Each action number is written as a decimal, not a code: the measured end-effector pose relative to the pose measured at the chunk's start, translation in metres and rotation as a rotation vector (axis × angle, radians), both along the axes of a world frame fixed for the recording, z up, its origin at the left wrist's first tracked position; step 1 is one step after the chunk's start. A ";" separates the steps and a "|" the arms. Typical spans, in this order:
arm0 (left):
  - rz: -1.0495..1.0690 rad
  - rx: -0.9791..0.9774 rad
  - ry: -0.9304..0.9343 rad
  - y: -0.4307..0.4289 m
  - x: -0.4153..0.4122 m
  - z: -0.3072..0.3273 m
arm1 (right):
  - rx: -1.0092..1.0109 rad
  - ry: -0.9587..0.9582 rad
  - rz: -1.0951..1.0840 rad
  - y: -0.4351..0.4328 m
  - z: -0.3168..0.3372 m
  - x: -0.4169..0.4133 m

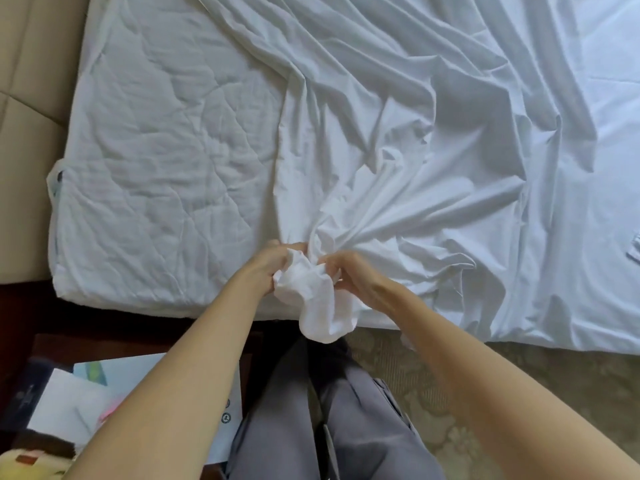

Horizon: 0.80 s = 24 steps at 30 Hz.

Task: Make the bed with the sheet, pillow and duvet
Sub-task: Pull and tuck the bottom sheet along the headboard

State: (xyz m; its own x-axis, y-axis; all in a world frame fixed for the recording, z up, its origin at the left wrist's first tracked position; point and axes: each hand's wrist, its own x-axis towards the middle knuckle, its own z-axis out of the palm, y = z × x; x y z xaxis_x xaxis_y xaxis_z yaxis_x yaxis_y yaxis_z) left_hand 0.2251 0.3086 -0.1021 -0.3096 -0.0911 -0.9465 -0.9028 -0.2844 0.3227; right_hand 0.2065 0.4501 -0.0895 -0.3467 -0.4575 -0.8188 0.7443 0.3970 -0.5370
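A white sheet (433, 143) lies crumpled over the middle and right of the bed, its folds running down to a bunched end at the near edge. My left hand (266, 265) and my right hand (346, 271) both grip that bunched end (318, 306), which hangs in a wad over the bed's edge. The left part of the bed shows a bare quilted mattress pad (156, 161). No pillow or duvet is in view.
A beige padded headboard (31, 98) stands along the left. A dark bedside table (52, 341) at lower left carries papers (69, 403). Patterned carpet (485, 368) lies along the bed's near side, beside my grey trousers (346, 427).
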 end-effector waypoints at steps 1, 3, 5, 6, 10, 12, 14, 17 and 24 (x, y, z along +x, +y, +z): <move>0.068 -0.068 0.045 -0.005 0.003 -0.003 | 0.047 0.042 -0.023 -0.002 0.000 -0.001; 0.169 -0.192 0.120 -0.022 0.007 -0.006 | 0.167 0.190 -0.066 -0.009 0.000 -0.004; 0.298 -0.292 0.179 -0.045 0.011 -0.001 | 0.343 0.409 -0.042 -0.017 -0.006 -0.003; 0.390 -0.287 0.207 -0.057 0.013 0.004 | 0.419 0.529 0.018 -0.023 -0.007 -0.001; 0.448 -0.362 0.283 -0.098 0.033 0.017 | 0.428 0.856 0.601 -0.050 -0.019 0.008; 0.260 -0.602 0.326 -0.109 0.047 0.020 | 0.408 0.914 0.782 -0.067 -0.022 0.013; 0.040 -0.842 0.373 -0.114 0.060 0.021 | 0.399 0.881 0.819 -0.085 -0.024 0.018; -0.029 -1.012 0.379 -0.117 0.081 0.014 | 0.464 0.873 0.742 -0.106 -0.032 0.024; -0.235 -0.033 0.115 -0.128 0.116 0.010 | 0.622 0.974 0.820 -0.112 -0.050 0.030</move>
State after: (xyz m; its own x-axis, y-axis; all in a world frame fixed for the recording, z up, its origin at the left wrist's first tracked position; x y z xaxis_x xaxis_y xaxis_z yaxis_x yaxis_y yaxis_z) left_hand 0.3412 0.1805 -0.0917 -0.4316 -0.0341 -0.9014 -0.8996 -0.0585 0.4329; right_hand 0.2364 0.3379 -0.1393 -0.6972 -0.4607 -0.5493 -0.3703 0.8875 -0.2744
